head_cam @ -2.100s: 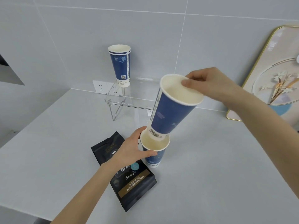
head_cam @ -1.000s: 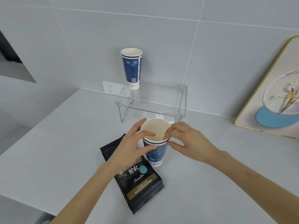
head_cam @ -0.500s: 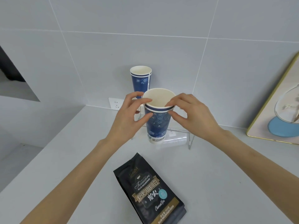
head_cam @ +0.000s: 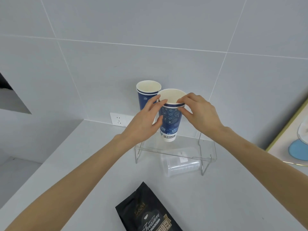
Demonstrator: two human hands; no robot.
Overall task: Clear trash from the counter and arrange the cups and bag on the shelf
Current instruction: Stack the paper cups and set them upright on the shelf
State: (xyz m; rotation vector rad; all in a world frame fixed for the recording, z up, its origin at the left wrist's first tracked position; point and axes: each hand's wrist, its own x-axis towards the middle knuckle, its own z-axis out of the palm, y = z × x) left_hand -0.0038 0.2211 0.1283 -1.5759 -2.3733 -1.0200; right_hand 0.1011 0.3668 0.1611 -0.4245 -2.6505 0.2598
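- Starting at the far left, a white wall socket point(head_cam: 118, 119) sits low on the grey tiled wall point(head_cam: 100, 64), right where it meets the grey counter point(head_cam: 83, 164).
- Left hand point(head_cam: 143, 124) comes up from the bottom left, fingers curled round the side of the front cup, thumb tip up near its rim. Looks like a loose hold rather than a squeeze.
- Behind that hand stands the back cup point(head_cam: 146, 95), blue paper with a white rim and small pale motifs. Upright at the left end of the shelf; its base is hidden by the hand, and any print on it is too small to read.
- Next over, the front cup point(head_cam: 170, 119), same blue with a round floral pattern, upright, with a white band at the bottom carrying dark Chinese characters I can't make out. Its base is at the clear acrylic shelf point(head_cam: 206, 147); can't say whether it's touching yet.
- Down at the bottom edge lies the black coffee bag point(head_cam: 146, 212), flat on the counter, well apart from the shelf. Gold lettering reads "ORIGINAL Treasure" and "MOUNTAIN" under it.
- Under the shelf lies a clear plastic cup point(head_cam: 181, 165) on its side.
- Right hand point(head_cam: 200, 112) pinches the front cup's rim, fingertips on the lip.
- Far right, a gold-edged framed picture point(head_cam: 296, 144) leans on the wall.
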